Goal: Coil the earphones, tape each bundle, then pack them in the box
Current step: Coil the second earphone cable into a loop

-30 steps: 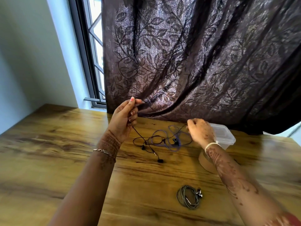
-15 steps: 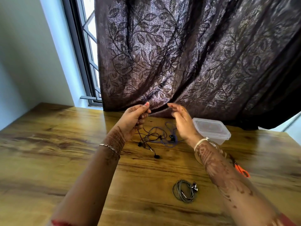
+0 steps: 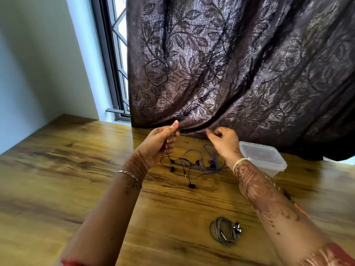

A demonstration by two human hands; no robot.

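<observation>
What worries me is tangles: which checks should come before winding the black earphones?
1. Left hand grips the cord of the black earphones: ok.
2. Right hand pinches that cord too: ok.
3. That cord clear of the blue earphones: not ok, they cross on the table.
4. Grey bundle coiled, out of the way: ok.
5. Box open for packing: not ok, lid on.
6. Tape within reach: cannot tell, none visible.

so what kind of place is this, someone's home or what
Probably a room in someone's home rather than a workshop: a wooden table sits against a barred window, a dark leaf-patterned curtain drapes onto it, and earphones and a small plastic box lie out.
</observation>
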